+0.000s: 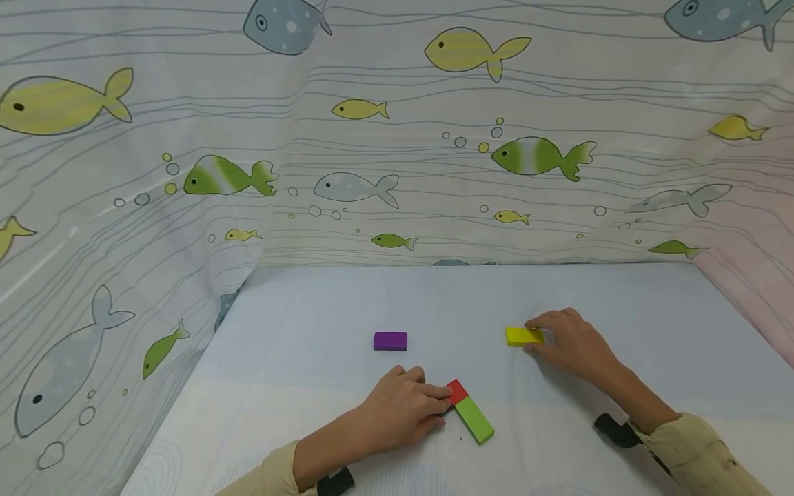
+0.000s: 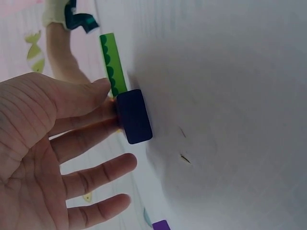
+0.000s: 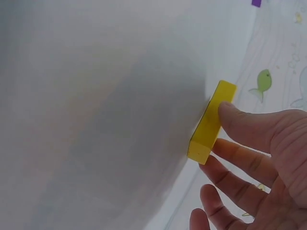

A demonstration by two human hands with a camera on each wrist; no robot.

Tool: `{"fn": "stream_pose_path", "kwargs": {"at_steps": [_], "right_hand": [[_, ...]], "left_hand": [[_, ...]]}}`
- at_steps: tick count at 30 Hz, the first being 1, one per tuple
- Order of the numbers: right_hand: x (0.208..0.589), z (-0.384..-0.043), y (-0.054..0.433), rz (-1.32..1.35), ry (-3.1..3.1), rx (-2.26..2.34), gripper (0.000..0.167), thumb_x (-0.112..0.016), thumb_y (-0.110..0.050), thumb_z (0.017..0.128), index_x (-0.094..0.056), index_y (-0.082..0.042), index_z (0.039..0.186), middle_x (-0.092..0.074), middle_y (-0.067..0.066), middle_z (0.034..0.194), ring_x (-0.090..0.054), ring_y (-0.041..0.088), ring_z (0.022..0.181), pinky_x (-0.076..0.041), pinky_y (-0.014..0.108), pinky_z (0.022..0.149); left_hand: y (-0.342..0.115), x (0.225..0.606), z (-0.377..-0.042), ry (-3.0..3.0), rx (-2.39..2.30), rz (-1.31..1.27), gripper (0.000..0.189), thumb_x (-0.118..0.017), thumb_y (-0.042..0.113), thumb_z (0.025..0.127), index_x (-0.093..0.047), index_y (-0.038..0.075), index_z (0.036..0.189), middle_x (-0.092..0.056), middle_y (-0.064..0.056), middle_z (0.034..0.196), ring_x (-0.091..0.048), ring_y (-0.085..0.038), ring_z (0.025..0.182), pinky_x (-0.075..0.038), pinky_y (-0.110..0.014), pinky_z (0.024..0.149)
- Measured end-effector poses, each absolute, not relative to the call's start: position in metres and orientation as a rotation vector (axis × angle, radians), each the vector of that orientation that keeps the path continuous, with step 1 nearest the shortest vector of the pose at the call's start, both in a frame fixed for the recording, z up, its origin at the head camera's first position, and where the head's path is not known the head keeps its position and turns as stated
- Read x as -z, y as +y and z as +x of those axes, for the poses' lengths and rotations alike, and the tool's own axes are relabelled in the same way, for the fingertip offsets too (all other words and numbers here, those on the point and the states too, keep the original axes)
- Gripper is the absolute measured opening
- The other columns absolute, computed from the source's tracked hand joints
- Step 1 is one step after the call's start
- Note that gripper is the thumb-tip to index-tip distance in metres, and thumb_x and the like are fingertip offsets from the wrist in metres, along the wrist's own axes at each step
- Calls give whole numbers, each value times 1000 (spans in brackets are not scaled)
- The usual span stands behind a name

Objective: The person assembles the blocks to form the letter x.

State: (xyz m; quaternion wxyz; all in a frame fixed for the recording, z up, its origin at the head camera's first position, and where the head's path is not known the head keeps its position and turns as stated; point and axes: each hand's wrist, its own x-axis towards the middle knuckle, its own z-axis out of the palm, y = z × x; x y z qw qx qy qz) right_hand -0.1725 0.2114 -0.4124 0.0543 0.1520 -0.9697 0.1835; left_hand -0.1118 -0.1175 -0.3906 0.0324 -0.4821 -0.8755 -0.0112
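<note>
Left hand (image 1: 403,408); green block (image 1: 475,421), long axis diagonal; yellow block (image 1: 516,337) crosswise.

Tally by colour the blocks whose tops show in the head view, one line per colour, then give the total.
Red block: 1
Green block: 1
Yellow block: 1
Purple block: 1
Total: 4
Not counted: a dark blue face in the left wrist view; I cannot tell whether it is a separate block.
</note>
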Motion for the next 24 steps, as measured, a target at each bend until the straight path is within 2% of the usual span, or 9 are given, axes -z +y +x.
{"fn": "stream_pose_path", "kwargs": {"at_steps": [24], "right_hand": [[413,-174,208,441,-2968,-549,33,-84,-14,78,-74,-6,110,-68,15,113,-55,37,101,-48,52,79]], "left_hand": [[-118,391,-113,-2697,79,-1490,27,-71,36,92,-74,29,117,-66,13,123,-47,-8,78,-24,-20,60]]}}
